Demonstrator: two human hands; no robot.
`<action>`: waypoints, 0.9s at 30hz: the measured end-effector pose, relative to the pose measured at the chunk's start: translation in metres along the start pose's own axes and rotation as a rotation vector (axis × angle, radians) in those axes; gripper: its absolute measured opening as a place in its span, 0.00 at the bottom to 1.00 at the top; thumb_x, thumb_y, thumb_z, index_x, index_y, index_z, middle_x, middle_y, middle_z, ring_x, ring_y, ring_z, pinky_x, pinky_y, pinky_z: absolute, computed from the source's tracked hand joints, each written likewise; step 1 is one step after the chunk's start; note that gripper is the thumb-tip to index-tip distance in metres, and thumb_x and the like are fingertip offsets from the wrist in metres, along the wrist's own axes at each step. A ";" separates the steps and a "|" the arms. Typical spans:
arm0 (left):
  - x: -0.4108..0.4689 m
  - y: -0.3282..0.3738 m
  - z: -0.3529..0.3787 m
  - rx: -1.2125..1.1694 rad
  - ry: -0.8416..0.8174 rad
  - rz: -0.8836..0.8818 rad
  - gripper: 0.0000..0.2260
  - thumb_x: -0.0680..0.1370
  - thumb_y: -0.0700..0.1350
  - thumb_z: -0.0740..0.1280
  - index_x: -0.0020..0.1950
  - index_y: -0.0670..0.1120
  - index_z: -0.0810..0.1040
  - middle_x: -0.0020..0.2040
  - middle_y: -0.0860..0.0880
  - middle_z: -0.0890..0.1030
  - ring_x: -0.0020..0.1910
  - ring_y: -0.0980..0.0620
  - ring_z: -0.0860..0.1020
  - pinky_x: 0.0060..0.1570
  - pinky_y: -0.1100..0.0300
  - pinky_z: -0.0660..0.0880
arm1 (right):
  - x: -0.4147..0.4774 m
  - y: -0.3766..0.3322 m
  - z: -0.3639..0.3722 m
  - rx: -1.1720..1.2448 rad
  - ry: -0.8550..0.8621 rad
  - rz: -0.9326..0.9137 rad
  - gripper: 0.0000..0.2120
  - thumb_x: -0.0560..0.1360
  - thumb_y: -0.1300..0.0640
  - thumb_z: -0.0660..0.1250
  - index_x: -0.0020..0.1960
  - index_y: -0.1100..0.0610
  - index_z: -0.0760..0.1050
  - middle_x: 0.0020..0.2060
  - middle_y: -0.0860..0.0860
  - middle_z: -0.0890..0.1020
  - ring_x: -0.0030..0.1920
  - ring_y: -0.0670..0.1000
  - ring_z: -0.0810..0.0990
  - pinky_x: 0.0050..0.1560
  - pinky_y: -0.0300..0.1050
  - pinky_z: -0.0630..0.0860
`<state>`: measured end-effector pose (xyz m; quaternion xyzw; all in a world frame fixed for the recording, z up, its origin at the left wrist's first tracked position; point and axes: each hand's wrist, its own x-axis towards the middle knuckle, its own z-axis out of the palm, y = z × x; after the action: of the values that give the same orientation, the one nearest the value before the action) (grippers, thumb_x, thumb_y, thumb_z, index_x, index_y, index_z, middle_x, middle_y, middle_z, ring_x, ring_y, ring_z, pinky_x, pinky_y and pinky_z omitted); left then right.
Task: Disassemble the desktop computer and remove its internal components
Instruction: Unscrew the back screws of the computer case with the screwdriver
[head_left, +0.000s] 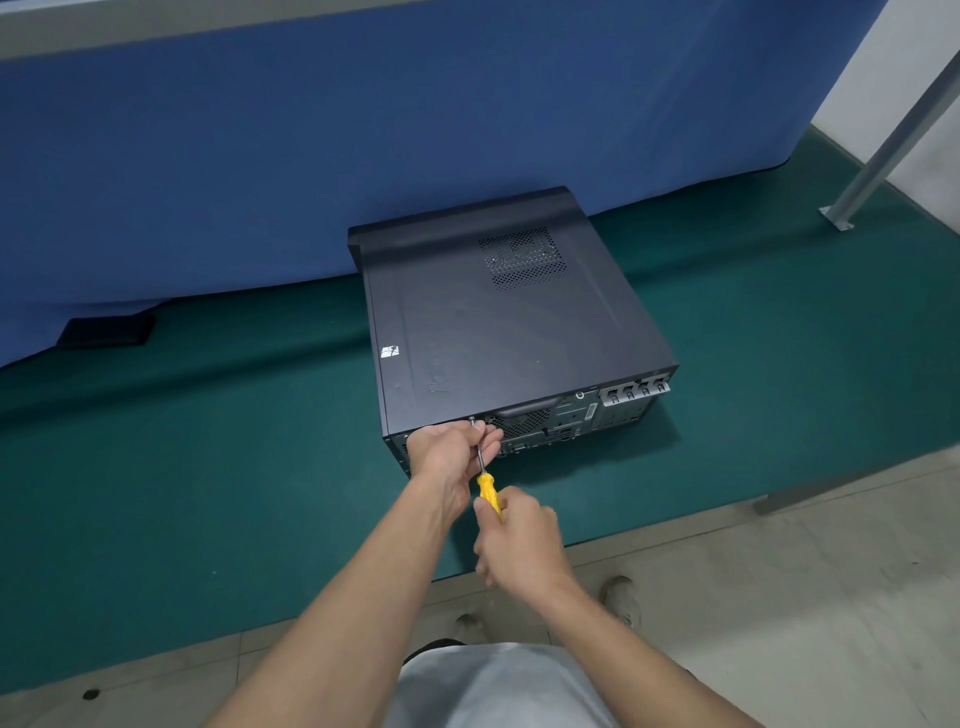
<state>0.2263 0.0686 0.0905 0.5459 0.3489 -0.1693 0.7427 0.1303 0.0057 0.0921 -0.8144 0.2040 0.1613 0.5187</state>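
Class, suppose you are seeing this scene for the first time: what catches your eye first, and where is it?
The dark desktop computer lies flat on the green mat, in front of a blue cloth backdrop. At its near rear edge the yellow-handled screwdriver stands out: the right hand grips the handle while the left hand pinches the shaft by a screw.
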 end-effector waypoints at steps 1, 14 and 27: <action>0.000 0.001 0.001 -0.009 -0.006 -0.002 0.02 0.76 0.29 0.66 0.45 0.33 0.76 0.39 0.37 0.82 0.35 0.46 0.84 0.34 0.61 0.81 | 0.003 0.001 -0.005 0.314 -0.098 0.106 0.10 0.82 0.56 0.59 0.45 0.61 0.72 0.34 0.57 0.79 0.25 0.48 0.75 0.25 0.40 0.71; 0.000 0.001 -0.001 -0.039 -0.037 -0.008 0.01 0.77 0.28 0.65 0.47 0.32 0.75 0.40 0.36 0.82 0.34 0.46 0.84 0.33 0.60 0.81 | -0.001 -0.003 -0.008 0.305 -0.192 0.152 0.09 0.82 0.56 0.56 0.46 0.58 0.70 0.33 0.54 0.79 0.28 0.48 0.73 0.27 0.42 0.67; 0.001 0.001 0.001 -0.024 -0.048 -0.009 0.02 0.78 0.29 0.64 0.50 0.32 0.75 0.40 0.37 0.82 0.37 0.45 0.83 0.33 0.60 0.81 | 0.013 0.013 -0.037 1.039 -0.516 0.360 0.09 0.80 0.62 0.60 0.54 0.68 0.73 0.41 0.65 0.81 0.33 0.54 0.79 0.31 0.42 0.76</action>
<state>0.2280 0.0684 0.0903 0.5312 0.3355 -0.1818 0.7565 0.1372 -0.0347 0.0908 -0.3419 0.2584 0.3179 0.8457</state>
